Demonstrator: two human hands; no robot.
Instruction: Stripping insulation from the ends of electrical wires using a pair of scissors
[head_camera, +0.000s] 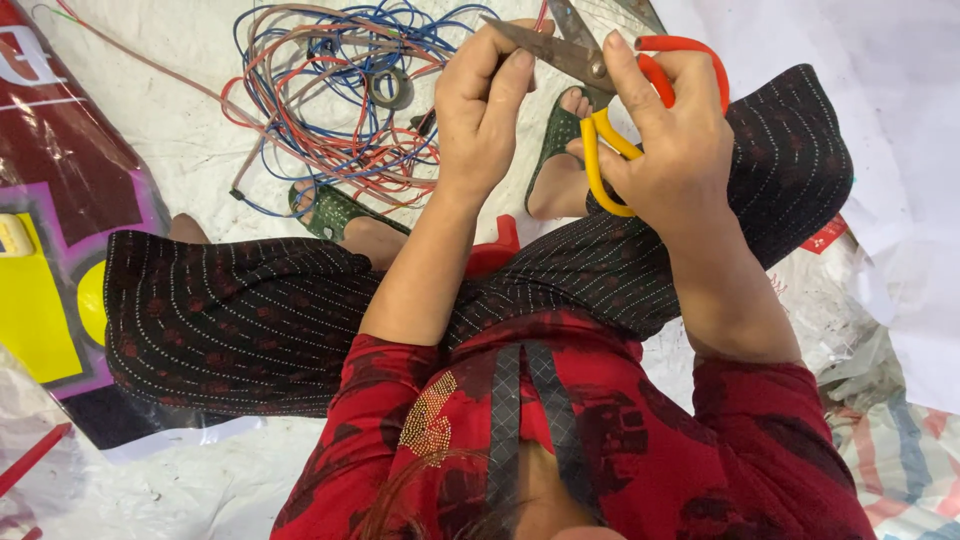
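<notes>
A large printed banner (60, 200) lies flat at the left, dark red with purple, yellow and black patches. A small red label (826, 236) peeks out by the right knee.

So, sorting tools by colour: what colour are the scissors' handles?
Yellow and red-orange handles on the scissors, seen in the head view.

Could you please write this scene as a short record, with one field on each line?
posture: seated person, knees apart, green sandals
left hand: pinched at the scissor blades; what it pinches is hidden
right hand: fingers through the loops of the scissors, one loop yellow, one orange
blades: parted
wires: tangled bundle, blue, red and pale, on the white sheet
tape roll: lies on the wires
clothes: red top, dark patterned trousers
</notes>
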